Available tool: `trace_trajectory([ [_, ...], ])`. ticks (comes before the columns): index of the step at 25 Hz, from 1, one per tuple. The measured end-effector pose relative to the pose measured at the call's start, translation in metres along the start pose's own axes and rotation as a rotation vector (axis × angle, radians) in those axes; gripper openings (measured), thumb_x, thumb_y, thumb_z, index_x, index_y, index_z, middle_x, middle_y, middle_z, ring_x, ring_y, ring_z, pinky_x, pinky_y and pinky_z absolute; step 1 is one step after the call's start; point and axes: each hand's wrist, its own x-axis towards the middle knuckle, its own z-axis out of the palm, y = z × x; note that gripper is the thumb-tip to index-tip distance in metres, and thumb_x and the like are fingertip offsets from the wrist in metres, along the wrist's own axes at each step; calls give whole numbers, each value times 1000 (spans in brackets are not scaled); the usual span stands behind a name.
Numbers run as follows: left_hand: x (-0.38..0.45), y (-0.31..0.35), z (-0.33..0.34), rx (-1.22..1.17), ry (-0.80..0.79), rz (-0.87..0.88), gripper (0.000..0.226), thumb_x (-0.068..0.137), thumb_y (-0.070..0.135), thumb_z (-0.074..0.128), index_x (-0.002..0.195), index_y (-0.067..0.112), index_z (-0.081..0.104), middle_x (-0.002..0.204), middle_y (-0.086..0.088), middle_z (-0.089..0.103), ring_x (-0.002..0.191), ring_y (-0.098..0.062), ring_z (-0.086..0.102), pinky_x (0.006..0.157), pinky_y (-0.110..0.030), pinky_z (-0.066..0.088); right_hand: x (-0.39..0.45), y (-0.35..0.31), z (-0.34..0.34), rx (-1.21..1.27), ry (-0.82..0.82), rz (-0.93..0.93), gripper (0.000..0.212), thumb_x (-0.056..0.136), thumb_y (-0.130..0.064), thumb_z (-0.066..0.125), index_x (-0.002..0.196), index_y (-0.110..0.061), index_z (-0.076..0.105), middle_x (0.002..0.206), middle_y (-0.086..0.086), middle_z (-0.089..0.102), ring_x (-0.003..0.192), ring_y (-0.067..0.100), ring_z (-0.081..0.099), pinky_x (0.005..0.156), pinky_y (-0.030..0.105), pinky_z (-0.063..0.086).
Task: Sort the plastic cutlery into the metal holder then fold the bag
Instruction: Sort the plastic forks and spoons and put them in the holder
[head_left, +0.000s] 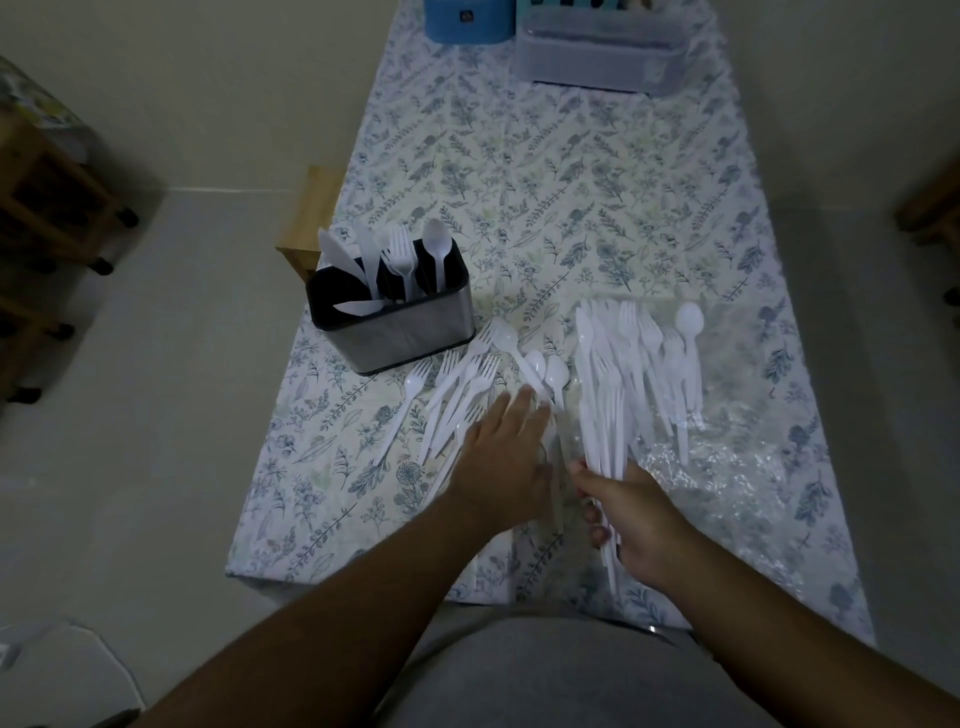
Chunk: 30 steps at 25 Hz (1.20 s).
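The metal holder (410, 325) stands on the table's near left with a few white knives, forks and spoons upright in it. In front of it lies a loose spread of white forks (457, 389) and spoons (540, 366). My left hand (506, 452) lies flat, fingers straight, over the handles of that spread. My right hand (631, 514) grips the handles of a thick bundle of white cutlery (618, 374) that fans out over the clear plastic bag (737, 457), which lies crumpled flat on the right.
The table wears a floral cloth (545, 171). A grey plastic box (597, 57) and a blue container (465, 21) stand at the far end. A wooden stool (306, 218) sits left of the table, and wooden shelving (47, 208) stands further left.
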Motion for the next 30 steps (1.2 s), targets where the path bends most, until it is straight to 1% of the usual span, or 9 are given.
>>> trace_trajectory([
  [3,20,1,3,43,-16,-15,75,98,35,46,160,16,9,169,-6,1,155,-28,-5,123,-52,6,-3,-4,1,-46,22,-25,16,93,-32,71,97,-17,65,63,-2,52,48,12,40,42,23,31],
  [8,-9,-4,11,75,60,120,54,93,39,48,143,17,46,153,-4,42,148,-28,26,119,-57,21,-2,-11,0,-50,52,6,45,93,-55,61,110,-14,64,73,3,50,51,13,40,42,23,31],
  [13,-17,-34,8,-101,186,-353,71,99,54,37,158,26,10,167,-3,-7,154,-28,-11,121,-51,1,0,-17,10,42,-6,47,45,98,-56,51,114,-16,63,76,4,51,49,12,41,43,23,32],
  [16,-16,-37,4,-214,141,-348,73,100,56,37,159,23,10,168,-4,-7,154,-27,-10,124,-50,4,1,-23,14,5,8,-4,37,98,-45,60,107,-9,61,77,4,52,54,15,45,51,30,42],
  [18,-19,-15,-7,-489,278,-374,59,102,52,37,154,24,30,164,1,23,152,-24,17,121,-45,22,1,-38,20,64,38,-71,32,97,-41,63,98,-9,58,70,4,51,55,18,49,62,34,47],
  [21,-19,28,-33,-1545,248,-817,49,105,47,35,132,12,57,125,-4,62,113,-18,59,86,-29,48,-3,-76,37,386,3,-265,18,99,-27,62,107,-10,59,67,1,50,54,12,54,60,35,56],
  [24,-11,48,-52,-2155,181,-894,60,102,51,34,116,3,67,111,-15,70,102,-28,64,100,-40,50,-16,-89,67,407,-49,-339,18,98,-24,64,108,-10,60,66,0,58,59,12,63,71,40,63],
  [26,-4,50,-62,-2223,270,-860,53,102,44,34,111,6,71,107,-16,75,104,-30,69,98,-42,52,-21,-76,83,218,-41,-356,13,97,-27,65,95,-14,61,67,2,63,67,21,67,78,52,63],
  [30,-8,43,-60,-1838,337,-823,42,101,31,39,114,7,70,108,-9,76,99,-22,68,85,-36,50,-22,-71,80,-4,-7,-396,13,95,-37,64,100,-25,62,74,-1,70,80,22,73,84,54,61],
])
